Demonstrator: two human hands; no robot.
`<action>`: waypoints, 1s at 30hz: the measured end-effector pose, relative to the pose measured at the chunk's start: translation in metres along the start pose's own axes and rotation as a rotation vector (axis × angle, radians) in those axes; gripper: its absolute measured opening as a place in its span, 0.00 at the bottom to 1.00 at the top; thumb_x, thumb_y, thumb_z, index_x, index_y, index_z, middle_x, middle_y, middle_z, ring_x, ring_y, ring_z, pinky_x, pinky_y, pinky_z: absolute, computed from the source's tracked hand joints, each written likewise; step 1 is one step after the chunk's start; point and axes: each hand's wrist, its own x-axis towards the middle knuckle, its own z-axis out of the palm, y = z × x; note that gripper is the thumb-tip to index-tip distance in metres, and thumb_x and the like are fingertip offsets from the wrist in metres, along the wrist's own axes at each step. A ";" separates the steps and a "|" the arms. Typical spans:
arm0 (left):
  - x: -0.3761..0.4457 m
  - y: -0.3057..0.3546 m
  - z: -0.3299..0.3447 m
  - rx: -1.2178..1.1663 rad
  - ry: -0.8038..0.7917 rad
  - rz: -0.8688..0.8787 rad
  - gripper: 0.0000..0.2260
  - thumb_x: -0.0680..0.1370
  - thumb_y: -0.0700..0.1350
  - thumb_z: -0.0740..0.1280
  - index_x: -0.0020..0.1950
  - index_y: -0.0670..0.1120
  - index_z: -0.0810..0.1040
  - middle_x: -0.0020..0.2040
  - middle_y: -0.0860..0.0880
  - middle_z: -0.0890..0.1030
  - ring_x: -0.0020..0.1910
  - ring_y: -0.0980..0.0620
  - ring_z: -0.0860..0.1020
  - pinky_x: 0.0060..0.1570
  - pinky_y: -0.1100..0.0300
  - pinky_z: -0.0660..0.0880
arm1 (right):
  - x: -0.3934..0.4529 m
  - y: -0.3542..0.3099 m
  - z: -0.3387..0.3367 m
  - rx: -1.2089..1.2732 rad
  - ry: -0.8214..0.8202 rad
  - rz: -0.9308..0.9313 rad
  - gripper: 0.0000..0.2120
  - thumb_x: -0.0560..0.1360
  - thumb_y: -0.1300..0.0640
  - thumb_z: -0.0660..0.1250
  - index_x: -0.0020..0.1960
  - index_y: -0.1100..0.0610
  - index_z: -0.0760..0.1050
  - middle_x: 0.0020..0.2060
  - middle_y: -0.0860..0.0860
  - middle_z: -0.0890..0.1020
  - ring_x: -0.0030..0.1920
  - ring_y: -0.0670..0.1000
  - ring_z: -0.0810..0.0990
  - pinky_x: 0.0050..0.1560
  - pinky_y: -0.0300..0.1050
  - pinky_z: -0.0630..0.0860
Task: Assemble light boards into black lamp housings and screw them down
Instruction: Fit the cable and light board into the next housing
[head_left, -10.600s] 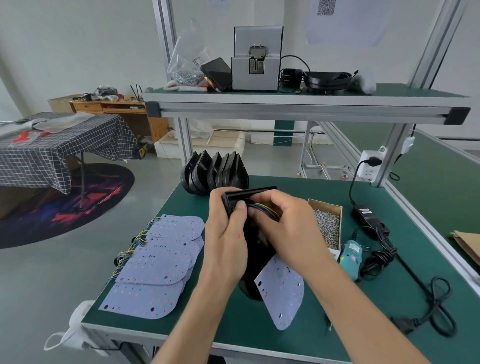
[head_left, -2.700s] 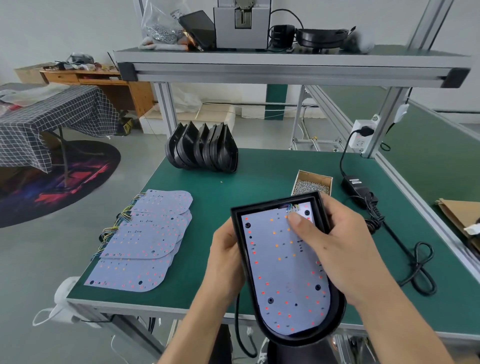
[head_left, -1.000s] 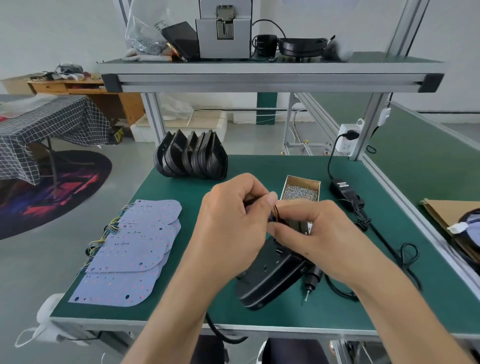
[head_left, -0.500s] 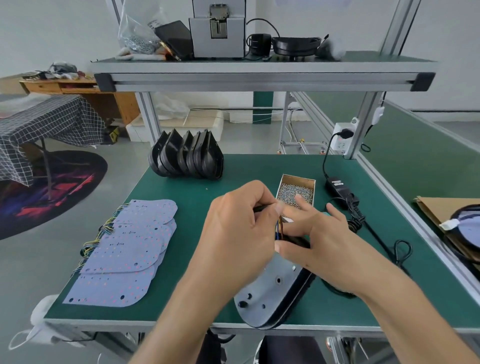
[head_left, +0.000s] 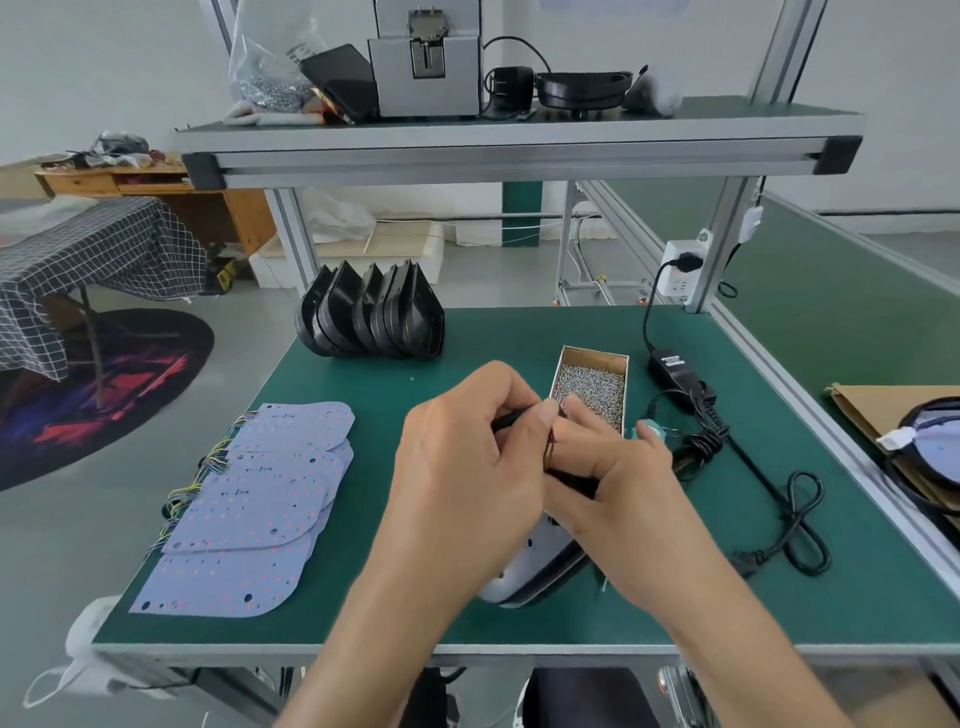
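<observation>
A black lamp housing (head_left: 553, 574) with a pale light board (head_left: 524, 556) in it is held tilted over the green bench, mostly hidden behind my hands. My left hand (head_left: 467, 467) grips its top end, thumb pinching thin dark wires (head_left: 549, 446) there. My right hand (head_left: 608, 478) holds the housing's right side, fingers at the same wires. A pile of loose light boards (head_left: 254, 504) with coloured leads lies at the left. Several empty black housings (head_left: 371, 314) stand on edge at the back.
A cardboard box of screws (head_left: 592, 387) sits just behind my hands. A teal electric screwdriver (head_left: 649, 431), its power brick (head_left: 672, 369) and a coiled black cable (head_left: 795, 519) lie at the right. An overhead shelf (head_left: 519, 143) spans the bench.
The housing was turned over from board-up to back-up and then tilted again. In the last half second my hands closed in on the wires at its top end, and the view shifted slightly.
</observation>
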 end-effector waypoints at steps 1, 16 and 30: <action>-0.001 0.000 0.000 -0.020 0.008 -0.002 0.14 0.81 0.42 0.70 0.37 0.51 0.74 0.27 0.59 0.74 0.26 0.58 0.70 0.28 0.71 0.62 | -0.001 0.000 0.002 0.007 -0.002 0.011 0.08 0.76 0.41 0.65 0.48 0.36 0.83 0.71 0.28 0.73 0.81 0.36 0.50 0.80 0.56 0.34; 0.002 0.000 -0.004 0.039 0.001 0.005 0.13 0.81 0.43 0.70 0.37 0.50 0.74 0.26 0.57 0.71 0.27 0.55 0.66 0.28 0.67 0.62 | 0.002 0.015 0.015 0.228 -0.014 0.045 0.08 0.79 0.50 0.72 0.52 0.36 0.85 0.81 0.35 0.60 0.81 0.36 0.51 0.81 0.55 0.58; 0.006 -0.007 -0.013 -0.008 0.042 0.026 0.12 0.82 0.45 0.69 0.39 0.48 0.77 0.27 0.54 0.69 0.26 0.57 0.62 0.27 0.67 0.60 | -0.001 0.008 -0.010 0.026 -0.063 -0.094 0.07 0.77 0.37 0.67 0.54 0.28 0.80 0.77 0.35 0.67 0.77 0.31 0.60 0.71 0.33 0.62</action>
